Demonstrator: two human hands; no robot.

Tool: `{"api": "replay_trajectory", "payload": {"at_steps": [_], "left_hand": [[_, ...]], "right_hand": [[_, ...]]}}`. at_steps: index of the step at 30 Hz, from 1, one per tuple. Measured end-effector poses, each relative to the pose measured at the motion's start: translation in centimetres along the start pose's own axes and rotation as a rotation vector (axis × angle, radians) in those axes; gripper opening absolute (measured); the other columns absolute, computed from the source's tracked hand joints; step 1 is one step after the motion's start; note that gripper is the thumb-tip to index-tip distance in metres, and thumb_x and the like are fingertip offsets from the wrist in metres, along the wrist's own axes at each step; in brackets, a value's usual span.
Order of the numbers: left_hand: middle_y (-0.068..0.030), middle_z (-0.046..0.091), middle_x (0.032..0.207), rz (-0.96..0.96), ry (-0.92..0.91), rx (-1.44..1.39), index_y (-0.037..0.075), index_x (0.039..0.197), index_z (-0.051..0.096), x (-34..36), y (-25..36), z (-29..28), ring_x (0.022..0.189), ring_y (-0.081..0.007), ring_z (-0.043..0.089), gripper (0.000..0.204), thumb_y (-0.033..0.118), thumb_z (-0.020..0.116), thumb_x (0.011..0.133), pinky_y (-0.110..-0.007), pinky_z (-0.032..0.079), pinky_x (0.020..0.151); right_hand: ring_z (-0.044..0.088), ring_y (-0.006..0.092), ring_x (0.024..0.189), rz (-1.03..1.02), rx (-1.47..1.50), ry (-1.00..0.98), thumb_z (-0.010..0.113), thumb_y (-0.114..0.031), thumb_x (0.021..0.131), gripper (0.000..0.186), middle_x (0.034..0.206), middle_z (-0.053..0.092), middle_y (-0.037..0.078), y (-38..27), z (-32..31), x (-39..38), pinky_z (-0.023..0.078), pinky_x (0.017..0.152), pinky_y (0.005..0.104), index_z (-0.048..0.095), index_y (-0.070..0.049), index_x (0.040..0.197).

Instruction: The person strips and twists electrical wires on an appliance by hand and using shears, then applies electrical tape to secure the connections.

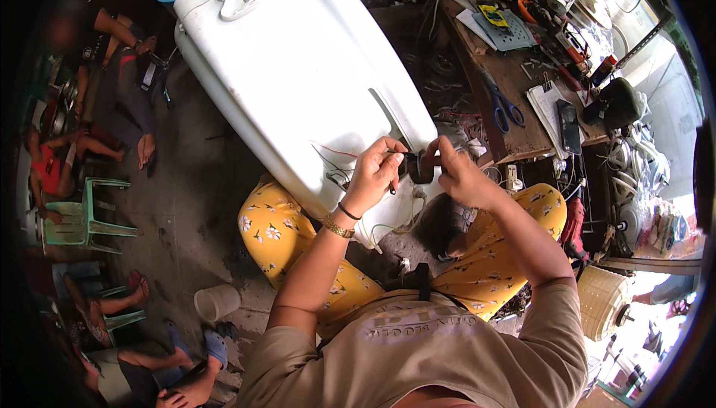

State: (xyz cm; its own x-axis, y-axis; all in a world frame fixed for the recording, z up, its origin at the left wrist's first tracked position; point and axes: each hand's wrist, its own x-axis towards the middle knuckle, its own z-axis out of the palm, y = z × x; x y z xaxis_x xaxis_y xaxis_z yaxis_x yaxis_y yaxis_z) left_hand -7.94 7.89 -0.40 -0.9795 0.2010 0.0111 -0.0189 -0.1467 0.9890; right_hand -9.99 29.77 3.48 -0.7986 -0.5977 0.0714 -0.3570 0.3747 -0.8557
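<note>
A large white plastic appliance housing (pixel 298 65) with a blue top end lies tilted in front of me, its lower end between my knees. At that end both hands work around a small black part (pixel 422 169). My left hand (pixel 373 173) pinches a thin dark piece, its tip pointing down past my fingers; its exact kind is unclear. From the right, my right hand (pixel 462 175) has its fingers closed at the black part's edge. Thin loose wires (pixel 335 156) come out beside my left hand, and a pale cord (pixel 395 227) hangs below.
On the right stands a wooden workbench (pixel 514 128) with blue-handled scissors (pixel 507 113), a notepad (pixel 552 113), a phone (pixel 570 126) and tools. A red power drill (pixel 573 229) is beside my right knee. Several people sit at left, near green plastic chairs (pixel 89 218) and a pale bucket (pixel 217 302).
</note>
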Motion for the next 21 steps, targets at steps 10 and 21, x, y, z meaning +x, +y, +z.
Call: {"api": "replay_trajectory", "payload": {"at_steps": [10,21], "left_hand": [[-0.0015,0.065,0.085,0.183,-0.011,0.358,0.001,0.096,0.056,0.1,-1.2,0.6,0.083,-0.0037,0.059,0.005,-0.001,0.059,0.094,-0.022,0.049,0.069],[0.0076,0.044,0.060,-0.004,-0.009,-0.009,0.003,0.102,0.059,-0.1,0.9,0.9,0.053,-0.0010,0.041,0.010,0.011,0.056,0.099,-0.020,0.034,0.049]], "right_hand": [[0.053,0.0094,0.097,0.066,0.924,0.069,0.043,0.010,0.073,0.053,0.116,0.061,0.010,-2.6,-1.9,2.4,0.038,0.077,0.0223,0.037,-0.011,0.121],[0.063,0.0338,0.104,-0.092,-0.160,0.055,0.049,0.008,0.073,0.048,0.110,0.061,0.019,2.5,-0.7,0.2,0.046,0.082,0.0360,0.037,-0.001,0.119]]}}
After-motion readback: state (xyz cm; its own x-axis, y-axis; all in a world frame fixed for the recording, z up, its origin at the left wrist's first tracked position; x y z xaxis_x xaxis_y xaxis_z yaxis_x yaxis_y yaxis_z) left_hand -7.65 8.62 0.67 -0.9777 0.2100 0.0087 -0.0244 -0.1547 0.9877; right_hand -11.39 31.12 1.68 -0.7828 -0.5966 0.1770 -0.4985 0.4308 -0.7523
